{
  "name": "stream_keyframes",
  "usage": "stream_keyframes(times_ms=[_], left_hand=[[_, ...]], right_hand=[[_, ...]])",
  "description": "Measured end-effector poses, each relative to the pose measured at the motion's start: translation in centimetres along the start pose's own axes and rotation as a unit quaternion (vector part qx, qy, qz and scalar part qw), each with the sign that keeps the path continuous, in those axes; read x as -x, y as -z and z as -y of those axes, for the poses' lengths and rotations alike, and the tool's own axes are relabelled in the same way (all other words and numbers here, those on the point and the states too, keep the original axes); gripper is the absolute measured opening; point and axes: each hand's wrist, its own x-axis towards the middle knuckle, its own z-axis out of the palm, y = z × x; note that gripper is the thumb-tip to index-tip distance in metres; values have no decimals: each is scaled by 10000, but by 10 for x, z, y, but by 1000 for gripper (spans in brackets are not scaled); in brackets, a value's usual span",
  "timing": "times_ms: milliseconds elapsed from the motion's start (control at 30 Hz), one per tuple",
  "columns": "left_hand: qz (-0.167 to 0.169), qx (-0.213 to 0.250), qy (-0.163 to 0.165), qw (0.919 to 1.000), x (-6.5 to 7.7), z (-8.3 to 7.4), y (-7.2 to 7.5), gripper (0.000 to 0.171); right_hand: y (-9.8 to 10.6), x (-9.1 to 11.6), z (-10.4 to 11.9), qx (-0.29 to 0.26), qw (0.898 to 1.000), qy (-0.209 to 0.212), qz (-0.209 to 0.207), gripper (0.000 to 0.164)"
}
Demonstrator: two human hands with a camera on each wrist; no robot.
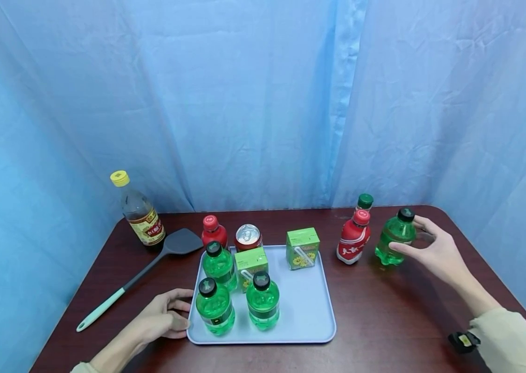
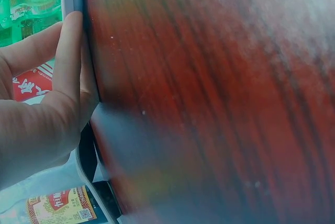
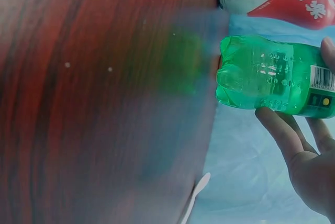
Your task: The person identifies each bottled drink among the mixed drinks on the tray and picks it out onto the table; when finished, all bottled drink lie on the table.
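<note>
My right hand (image 1: 436,252) grips a small green soda bottle (image 1: 395,238) with a black cap, at the table's right side. In the right wrist view the bottle (image 3: 277,75) is held between thumb and fingers; whether its base touches the table I cannot tell. My left hand (image 1: 162,317) holds the left rim of a pale tray (image 1: 307,324), fingers bent at its edge. On the tray stand three more green bottles (image 1: 263,305), two green drink cartons (image 1: 302,248), a red-capped bottle (image 1: 210,230) and a red can (image 1: 248,238) at its back edge.
A red-labelled cola bottle (image 1: 353,238) stands between the tray and my right hand, with a green-capped bottle (image 1: 364,201) behind it. Leftward are a spatula (image 1: 144,272) and a yellow-capped sauce bottle (image 1: 144,217). A white spoon-like end (image 3: 196,195) shows in the right wrist view. Blue curtains enclose the table.
</note>
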Motion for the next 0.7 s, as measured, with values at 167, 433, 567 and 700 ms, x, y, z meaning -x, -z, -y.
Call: stream_keyframes(times_ms=[167,433,567,700], left_hand=[[-7,-20,-9,10000,0,0,-1,72],[16,12,42,10000,0,0,-4,72],[14,10,17,10000,-1,-1,-4,72],[-21,-7,26,10000,0,-1,-2,73]], right_hand=[[-3,1,-3,24,10000,-88,12,80],[-6,7,-8,139,9995,-276,43,85],[-5,4,-8,113,9994,-332,43,87],[-8,1,-11,-175,9992,-357,83,85]])
